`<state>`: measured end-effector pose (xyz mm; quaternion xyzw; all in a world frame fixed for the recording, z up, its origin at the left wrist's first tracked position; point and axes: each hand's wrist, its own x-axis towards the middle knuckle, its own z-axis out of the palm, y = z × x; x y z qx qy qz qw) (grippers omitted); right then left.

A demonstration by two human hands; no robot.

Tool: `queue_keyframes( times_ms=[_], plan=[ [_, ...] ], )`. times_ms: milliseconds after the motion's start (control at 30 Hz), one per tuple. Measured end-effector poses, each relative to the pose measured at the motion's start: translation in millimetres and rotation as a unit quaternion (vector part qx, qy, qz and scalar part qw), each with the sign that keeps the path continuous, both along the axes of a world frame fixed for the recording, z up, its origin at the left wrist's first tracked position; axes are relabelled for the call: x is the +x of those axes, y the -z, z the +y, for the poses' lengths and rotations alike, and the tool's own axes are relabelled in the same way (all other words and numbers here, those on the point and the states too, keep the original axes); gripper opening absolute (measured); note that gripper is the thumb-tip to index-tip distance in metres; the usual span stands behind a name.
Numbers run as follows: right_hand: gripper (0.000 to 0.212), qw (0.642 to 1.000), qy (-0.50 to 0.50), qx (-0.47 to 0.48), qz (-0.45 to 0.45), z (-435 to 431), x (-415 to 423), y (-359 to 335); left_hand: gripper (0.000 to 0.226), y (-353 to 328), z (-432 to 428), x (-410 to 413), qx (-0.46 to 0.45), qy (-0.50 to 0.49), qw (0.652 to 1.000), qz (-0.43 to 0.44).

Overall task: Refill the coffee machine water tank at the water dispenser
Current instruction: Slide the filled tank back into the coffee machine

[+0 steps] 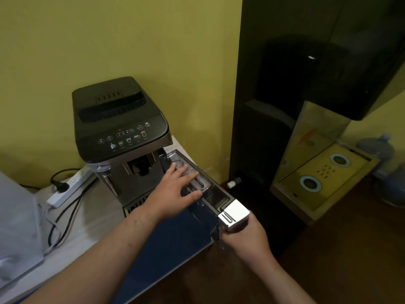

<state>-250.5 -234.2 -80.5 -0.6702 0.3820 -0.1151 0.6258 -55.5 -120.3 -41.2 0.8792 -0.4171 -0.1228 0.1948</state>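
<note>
A black coffee machine (pixel 119 119) with a lit button panel stands on a low table against the yellow wall. Its clear water tank (pixel 215 197), with a chrome front cap, sticks out of the machine's right side toward me. My right hand (pixel 245 235) grips the tank's chrome front end from below. My left hand (pixel 175 194) lies flat on the tank's top, fingers spread over its lid. A tall black water dispenser (pixel 306 102) stands right of the machine, its dark niche facing me.
A white power strip (pixel 68 187) with black cables lies left of the machine. A white folded bag (pixel 17 218) covers the table's left end. Big water bottles (pixel 377 148) stand on the floor at far right, behind a yellow board (pixel 322 172) leaning on the dispenser.
</note>
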Motion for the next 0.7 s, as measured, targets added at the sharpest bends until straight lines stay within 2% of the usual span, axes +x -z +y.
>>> queue_keyframes(
  times_ms=[700],
  plan=[
    [0.057, 0.998, 0.030, 0.038, -0.029, 20.7, 45.9, 14.8, 0.061, 0.8, 2.8, 47.6, 0.006, 0.032, 0.999, 0.002]
  ],
)
